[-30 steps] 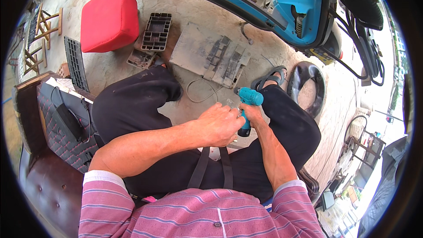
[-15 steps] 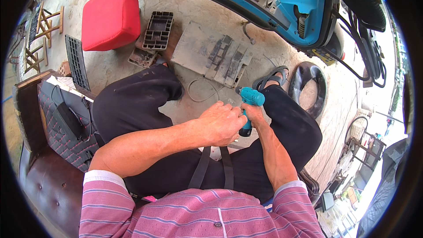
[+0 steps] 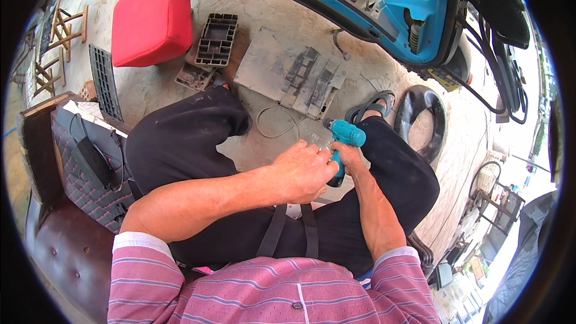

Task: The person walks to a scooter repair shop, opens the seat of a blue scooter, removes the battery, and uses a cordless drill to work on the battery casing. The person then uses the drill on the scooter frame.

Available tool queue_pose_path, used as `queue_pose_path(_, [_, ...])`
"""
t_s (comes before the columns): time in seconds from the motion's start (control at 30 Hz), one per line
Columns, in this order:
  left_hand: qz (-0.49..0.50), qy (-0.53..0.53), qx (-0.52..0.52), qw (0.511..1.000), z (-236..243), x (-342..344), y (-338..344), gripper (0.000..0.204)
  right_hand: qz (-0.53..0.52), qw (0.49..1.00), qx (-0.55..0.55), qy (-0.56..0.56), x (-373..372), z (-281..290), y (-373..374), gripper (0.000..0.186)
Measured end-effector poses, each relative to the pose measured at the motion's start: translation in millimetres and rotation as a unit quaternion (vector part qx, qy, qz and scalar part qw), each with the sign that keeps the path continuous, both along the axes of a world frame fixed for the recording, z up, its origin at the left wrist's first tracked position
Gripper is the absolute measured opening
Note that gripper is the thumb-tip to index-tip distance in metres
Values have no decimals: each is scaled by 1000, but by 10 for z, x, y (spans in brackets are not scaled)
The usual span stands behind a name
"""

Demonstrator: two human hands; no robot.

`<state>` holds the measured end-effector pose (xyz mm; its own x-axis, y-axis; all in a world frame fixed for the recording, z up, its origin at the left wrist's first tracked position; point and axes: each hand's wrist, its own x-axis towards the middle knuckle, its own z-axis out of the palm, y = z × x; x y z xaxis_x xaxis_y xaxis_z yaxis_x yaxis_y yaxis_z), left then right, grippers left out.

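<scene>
My right hand [image 3: 349, 159] is closed on the handle of a teal cordless drill [image 3: 351, 134], its black chuck pointing up and left. My left hand [image 3: 306, 171] is closed just left of the drill, knuckles up, with fingers curled close to the handle and my right hand. A small clear glint shows at its fingertips; I cannot make out what it holds. Both hands are over the gap between my black-trousered knees.
A dusty grey panel [image 3: 264, 66] and a cable lie ahead, with compartment trays [image 3: 217, 39], a red cushioned cube [image 3: 150, 24] and a blue scooter [image 3: 396, 36] beyond. A black inner tube [image 3: 420, 138] lies right. A brown sofa [image 3: 72, 252] and black charger [image 3: 90, 162] are left.
My hands and the drill have shifted very slightly to the right. The grip looks the same.
</scene>
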<state>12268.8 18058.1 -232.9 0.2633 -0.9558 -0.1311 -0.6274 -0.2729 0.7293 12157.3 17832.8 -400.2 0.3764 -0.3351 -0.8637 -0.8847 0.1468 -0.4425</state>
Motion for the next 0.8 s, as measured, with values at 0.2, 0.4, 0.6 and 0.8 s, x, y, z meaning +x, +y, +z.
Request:
queue_pose_path(0.2, [-5, 7, -2, 1000, 26, 11, 3, 34, -113, 984, 138, -17, -138, -220, -123, 13])
queue_pose_path(0.4, [0, 8, -2, 1000, -3, -6, 3, 34, -52, 994, 82, -48, -242, -238, -19, 20])
queue_pose_path(0.6, [-5, 12, 4, 1000, 5, 3, -3, 34, 65, 993, -26, -92, -307, -209, 44, 13])
queue_pose_path(0.8, [-4, 4, 0, 1000, -3, 6, -20, 35, 32, 997, -10, -63, -152, -162, 83, 5])
